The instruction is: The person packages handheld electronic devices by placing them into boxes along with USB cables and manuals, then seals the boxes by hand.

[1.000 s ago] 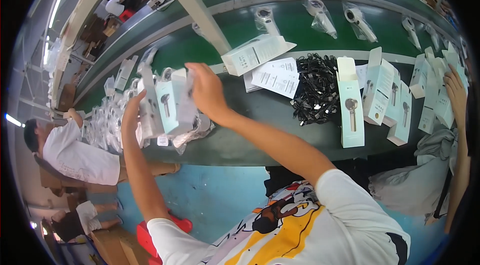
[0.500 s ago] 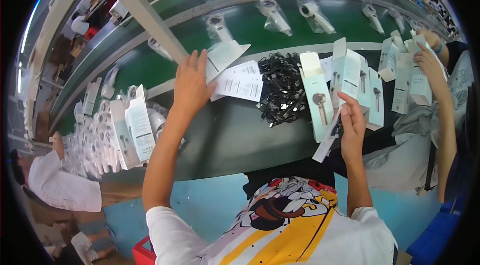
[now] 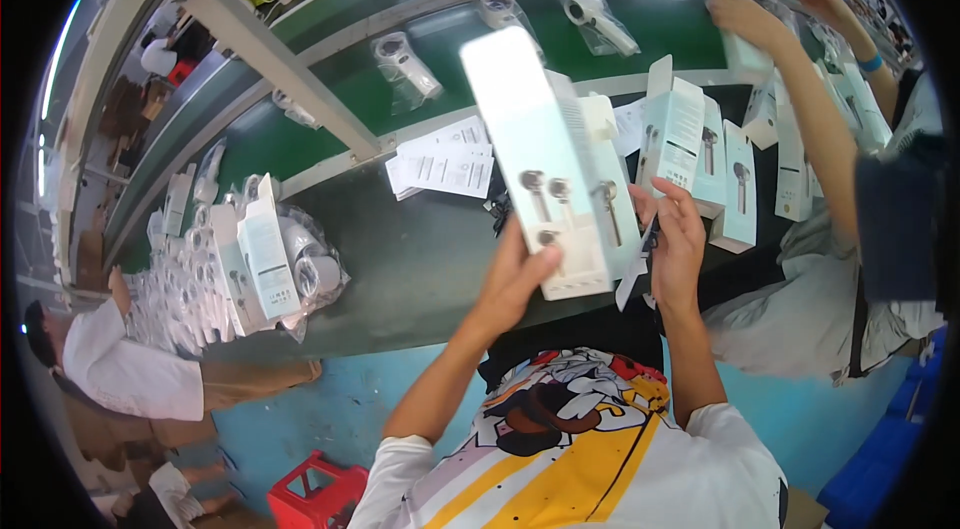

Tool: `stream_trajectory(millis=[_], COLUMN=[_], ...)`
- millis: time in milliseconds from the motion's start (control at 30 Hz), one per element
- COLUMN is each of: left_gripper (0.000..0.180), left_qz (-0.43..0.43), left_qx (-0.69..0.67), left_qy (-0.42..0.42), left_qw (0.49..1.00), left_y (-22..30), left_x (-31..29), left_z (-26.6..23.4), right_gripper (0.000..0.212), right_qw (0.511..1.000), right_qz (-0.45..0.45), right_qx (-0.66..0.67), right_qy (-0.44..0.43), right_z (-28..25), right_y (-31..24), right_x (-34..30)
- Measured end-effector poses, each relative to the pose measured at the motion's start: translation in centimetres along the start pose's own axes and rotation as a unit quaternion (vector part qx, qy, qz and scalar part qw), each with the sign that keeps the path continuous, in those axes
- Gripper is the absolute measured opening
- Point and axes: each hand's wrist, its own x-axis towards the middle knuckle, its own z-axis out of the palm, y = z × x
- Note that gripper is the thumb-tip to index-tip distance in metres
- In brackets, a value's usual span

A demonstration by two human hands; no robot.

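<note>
The left hand (image 3: 515,279) grips a pale green and white carton (image 3: 525,129) near its lower end, the thumb pressed flat on the printed face and the other fingers out of sight behind it. The carton is raised above the dark work surface (image 3: 385,264), its long axis running steeply from the low end by the thumb up and leftward, away from the body. The right hand (image 3: 680,249) is just to the right of the carton's lower part, its fingers curled round a folded white slip (image 3: 629,284); something dark shows in that grasp too, perhaps a cable, though it is too blurred to tell. So the slip hangs beside the low end, while the carton's top end is farther from both hands, up and to the left of the right fingers. Another carton (image 3: 608,164) shows partly behind the held one (overlapping it in this view), with more upright cartons (image 3: 672,124) beyond the right hand. White printed sheets (image 3: 440,169) lie to the left, near the conveyor (image 3: 520,64).
</note>
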Motion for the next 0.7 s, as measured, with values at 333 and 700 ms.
stream_trajectory(millis=[333,700], left_gripper=[0.070,0.047], left_qz=[0.072,-0.039], left_qx=[0.135,0.397], left_qy=[-0.022,0.440], left_qw=[0.988,0.804], left_y=[5.5,24.3], left_x=[-6.1,-14.6], left_z=[0.3,-17.2], right_gripper=[0.025,0.021], right_qw=[0.988,0.956], right_qz=[-0.149,0.162], right_qx=[-0.026,0.116], right_qy=[-0.007,-0.213], right_z=[7.9,38.1], right_y=[-0.1,8.9], right_x=[-5.0,-3.8])
